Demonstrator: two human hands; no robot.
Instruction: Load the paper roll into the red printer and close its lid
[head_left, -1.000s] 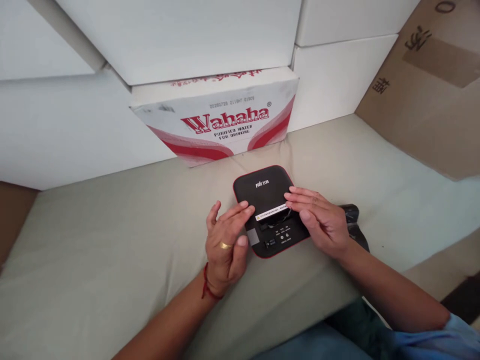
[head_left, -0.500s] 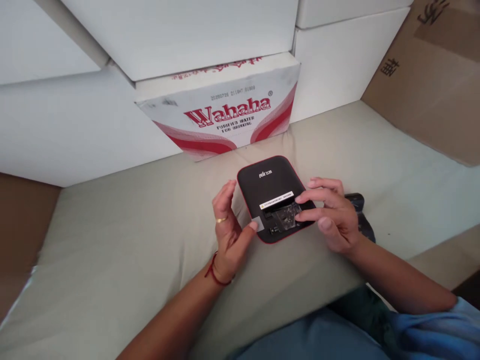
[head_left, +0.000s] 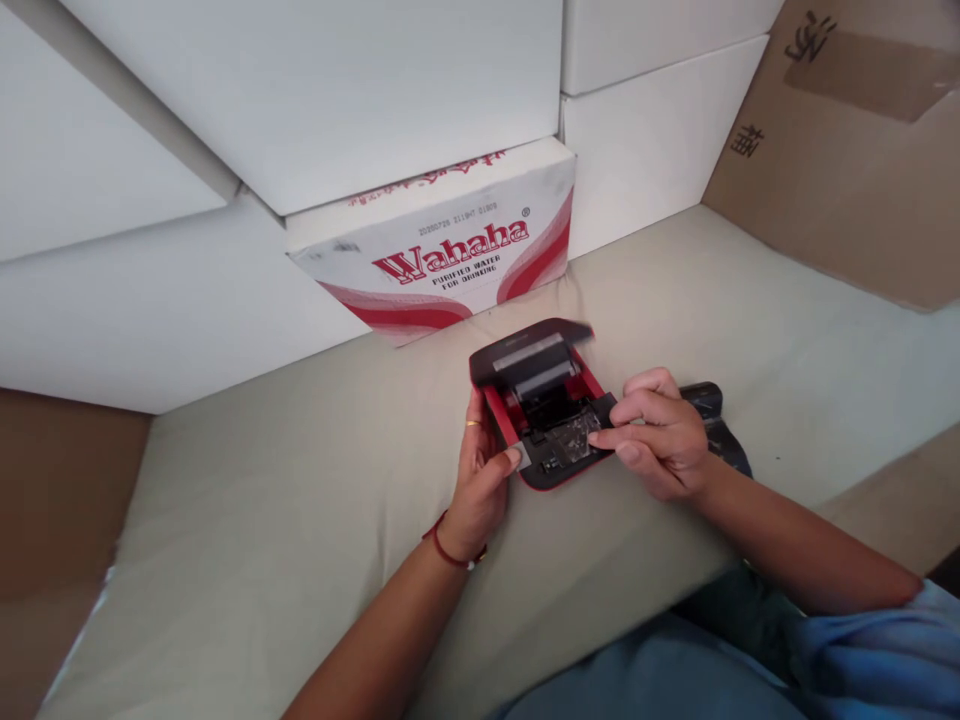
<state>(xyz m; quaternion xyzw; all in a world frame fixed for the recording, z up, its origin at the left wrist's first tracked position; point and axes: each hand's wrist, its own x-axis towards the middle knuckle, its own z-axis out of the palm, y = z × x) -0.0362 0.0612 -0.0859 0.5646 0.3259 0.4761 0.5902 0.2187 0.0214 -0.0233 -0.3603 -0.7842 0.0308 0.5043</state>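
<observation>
A: White boxes stand along the far side of your cloth-covered tabletop, and a red-and-white Wahaha carton faces you. Where's your device?

B: Between your hands, just in front of that carton. You have a rounded black body with a red rim and bright red inner walls.

A: And its lid?

B: Black, raised at a slant above you, its right corner blurred. Pale grey strips cross beneath it, over a dark hollow.

A: Your hands?

B: Your left hand clasps the left side, thumb on top. Your right hand is narrow, index finger outstretched, the others curled by the right edge; whether they grip it, I cannot tell.

A: Smaller still?

B: Crinkled clear film under your right index fingertip, and a grey patch at your left thumb.
</observation>
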